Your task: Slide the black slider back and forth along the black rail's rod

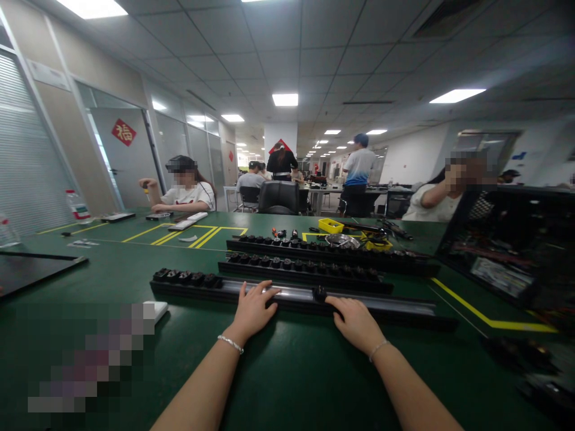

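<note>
I'm on the head view, and here's the near black rail (294, 303), lying lengthwise across the green worktop (291, 371) right in front of both hands. Left hand (257, 305): fingers spread, laid over the rail's front edge, fingertips against the bright, smooth metal lining (291, 292). Right hand (358, 323): fingers outstretched and close together, the foremost tip at one small black module (319, 293) sitting in the channel. Pinching or just touching? I can't tell; the hand covers the contact.

Over at the rail's left end, a row of chunky dark blocks (184, 277) sits packed together, their faces too small for me to read. Beyond lie a second rail (305, 273) and a third rail (332, 250), both studded with rounded black pieces, and then a glossy yellow plastic tray (331, 225). Lower left, pixelation swallows most of a pale slab (156, 310). Right side, the open case (503, 278) runs into murk, its insides a tangle I can't sort out.
</note>
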Available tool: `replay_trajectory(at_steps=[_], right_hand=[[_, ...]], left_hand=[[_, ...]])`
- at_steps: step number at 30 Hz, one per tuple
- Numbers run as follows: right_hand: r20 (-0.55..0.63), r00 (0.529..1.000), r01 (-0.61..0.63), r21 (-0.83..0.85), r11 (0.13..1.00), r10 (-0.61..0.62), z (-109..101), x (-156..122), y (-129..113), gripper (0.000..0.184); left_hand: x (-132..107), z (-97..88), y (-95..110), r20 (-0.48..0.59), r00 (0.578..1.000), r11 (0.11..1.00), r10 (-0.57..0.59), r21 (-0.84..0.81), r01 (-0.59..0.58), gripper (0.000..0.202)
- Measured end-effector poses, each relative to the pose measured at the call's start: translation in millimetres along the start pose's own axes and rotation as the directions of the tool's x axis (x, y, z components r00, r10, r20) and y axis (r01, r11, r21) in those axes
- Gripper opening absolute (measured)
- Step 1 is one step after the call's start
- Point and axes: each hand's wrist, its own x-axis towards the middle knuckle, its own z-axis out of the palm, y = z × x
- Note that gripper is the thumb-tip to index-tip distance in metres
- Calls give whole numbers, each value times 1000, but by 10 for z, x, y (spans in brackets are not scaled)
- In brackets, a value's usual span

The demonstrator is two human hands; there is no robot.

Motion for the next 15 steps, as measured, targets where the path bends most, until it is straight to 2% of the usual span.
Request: replay_trajectory(at_steps=[15], right_hand=[[-4,1000,27,3,1000,-27,32,12,39,41]], left_hand=[[2,12,-7,-1,1000,1000,-1,-9,1,34]])
